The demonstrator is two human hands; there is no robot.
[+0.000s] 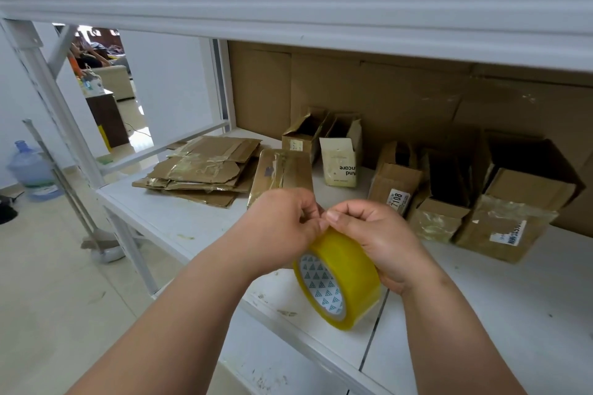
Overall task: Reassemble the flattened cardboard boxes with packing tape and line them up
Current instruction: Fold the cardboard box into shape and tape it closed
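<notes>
A yellowish roll of packing tape (pixel 340 279) hangs above the white shelf (pixel 179 221), gripped by my right hand (pixel 378 240) around its far side. My left hand (pixel 282 221) pinches at the top edge of the roll with fingertips closed, right against my right thumb. Behind my hands stands a taped brown box (pixel 282 173). A pile of flattened cardboard boxes (pixel 202 167) lies at the shelf's left. Several assembled open boxes (pixel 449 202) stand along the back right, one of them cream-coloured (pixel 341 163).
An upper shelf beam (pixel 288 6) crosses overhead. Cardboard sheets (pixel 385 96) line the back wall. To the left are the rack's upright post (pixel 61 112), a water jug (pixel 30 173) on the floor and a leaning mop handle (pixel 64 183).
</notes>
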